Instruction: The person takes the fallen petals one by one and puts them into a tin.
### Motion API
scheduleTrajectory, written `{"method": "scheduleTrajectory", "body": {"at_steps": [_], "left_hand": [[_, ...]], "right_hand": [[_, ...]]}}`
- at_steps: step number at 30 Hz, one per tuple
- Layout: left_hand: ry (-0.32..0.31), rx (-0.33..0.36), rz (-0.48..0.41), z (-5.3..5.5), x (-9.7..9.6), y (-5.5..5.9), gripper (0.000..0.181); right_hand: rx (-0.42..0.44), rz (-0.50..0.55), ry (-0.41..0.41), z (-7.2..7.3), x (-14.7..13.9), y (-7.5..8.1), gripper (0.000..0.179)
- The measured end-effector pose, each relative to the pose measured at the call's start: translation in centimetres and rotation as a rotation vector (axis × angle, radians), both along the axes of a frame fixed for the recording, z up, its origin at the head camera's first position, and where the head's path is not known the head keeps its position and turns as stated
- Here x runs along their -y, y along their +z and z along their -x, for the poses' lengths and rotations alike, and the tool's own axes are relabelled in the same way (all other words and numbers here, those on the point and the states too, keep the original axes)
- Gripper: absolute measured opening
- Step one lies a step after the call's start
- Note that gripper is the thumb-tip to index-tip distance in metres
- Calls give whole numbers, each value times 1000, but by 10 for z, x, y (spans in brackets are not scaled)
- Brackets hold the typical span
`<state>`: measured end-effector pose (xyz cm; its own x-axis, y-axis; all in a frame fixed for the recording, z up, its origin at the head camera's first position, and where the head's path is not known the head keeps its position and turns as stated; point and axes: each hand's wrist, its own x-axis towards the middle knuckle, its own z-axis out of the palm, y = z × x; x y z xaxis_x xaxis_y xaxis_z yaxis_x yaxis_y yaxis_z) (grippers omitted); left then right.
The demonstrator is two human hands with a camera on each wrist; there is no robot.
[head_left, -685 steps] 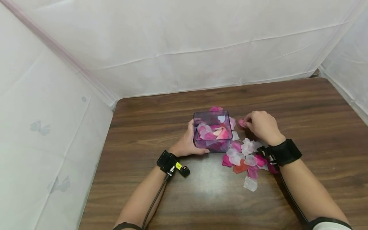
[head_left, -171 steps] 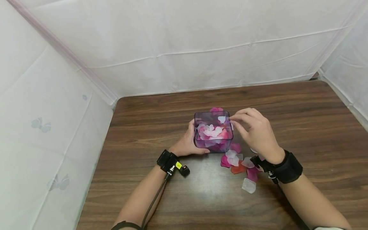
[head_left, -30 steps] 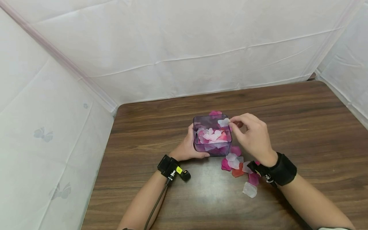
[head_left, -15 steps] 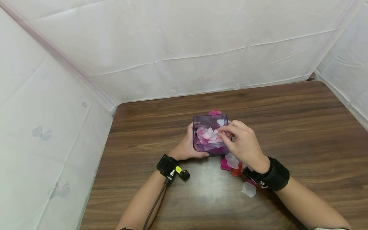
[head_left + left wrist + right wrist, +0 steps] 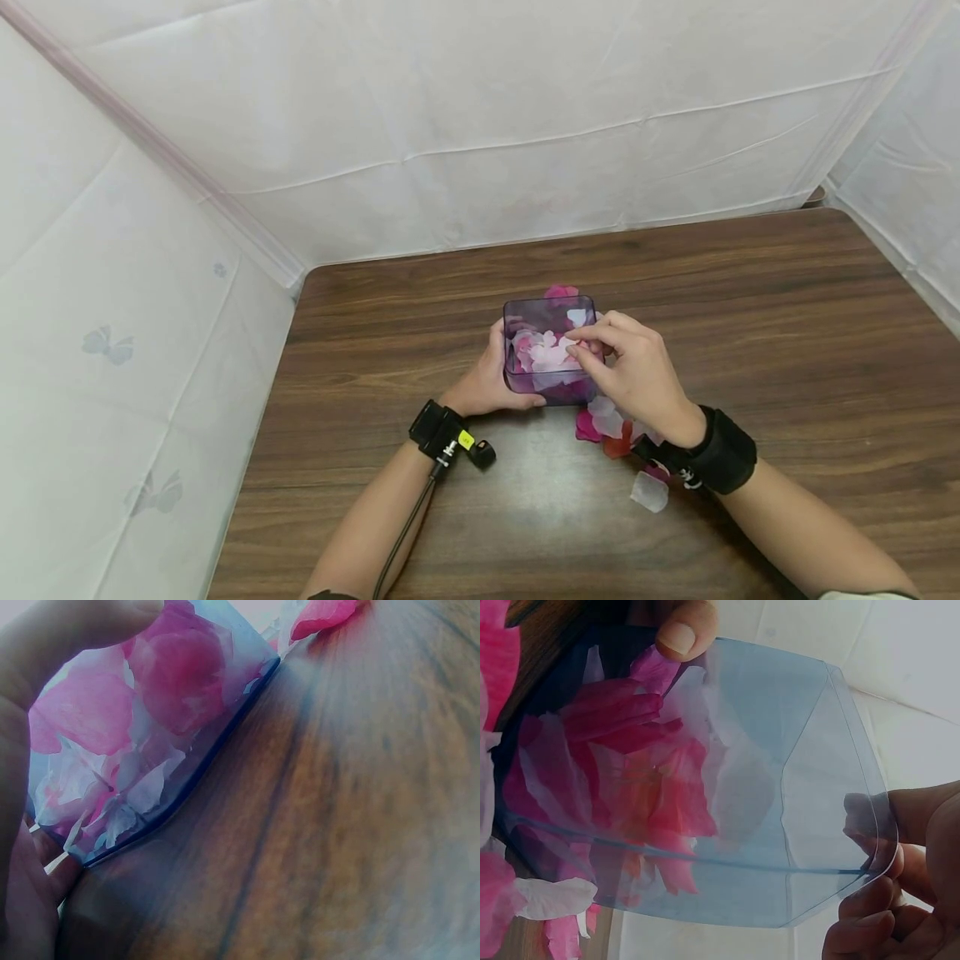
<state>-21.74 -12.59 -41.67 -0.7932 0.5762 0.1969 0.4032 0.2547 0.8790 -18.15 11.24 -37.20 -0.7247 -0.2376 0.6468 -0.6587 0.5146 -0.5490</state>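
Observation:
My left hand (image 5: 487, 379) grips a see-through purple square box (image 5: 551, 392) from its left side, with the thumb along the front. Inside lies a heap of pink, white and red artificial flower petals (image 5: 536, 354). In the right wrist view, the petals (image 5: 652, 787) show through the wall. My right hand (image 5: 637, 367) reaches over the right rim, thumb and index finger slightly apart just above a white petal on the heap. That hand's fingers (image 5: 866, 922) are at the rim, and no petal shows between them. My left thumb (image 5: 82, 626) lies across the box in the left wrist view.
Loose petals (image 5: 603, 421) in pink, white and red lie right of the box, partly under my right wrist. A white petal (image 5: 650, 492) lies nearest me, and a pink petal (image 5: 561, 291) behind the box. White sheeting (image 5: 480, 125) surrounds the brown wooden table (image 5: 375, 317).
My right hand has moved left from the box's right rim to over its heap, and the white petal it pinched now lies on the heap. Fewer petals lie on the table than earlier.

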Motion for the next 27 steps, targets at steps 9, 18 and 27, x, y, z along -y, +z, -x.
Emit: {"method": "scheduleTrajectory", "body": {"at_steps": [9, 18, 27], "left_hand": [[13, 1, 13, 9, 6, -18, 118], [16, 18, 6, 12, 6, -35, 120], [40, -3, 42, 20, 5, -44, 123]], "right_hand": [[-38, 101, -67, 11, -10, 7, 16], [82, 114, -153, 45, -40, -19, 8], [473, -180, -76, 126, -41, -50, 18]]}}
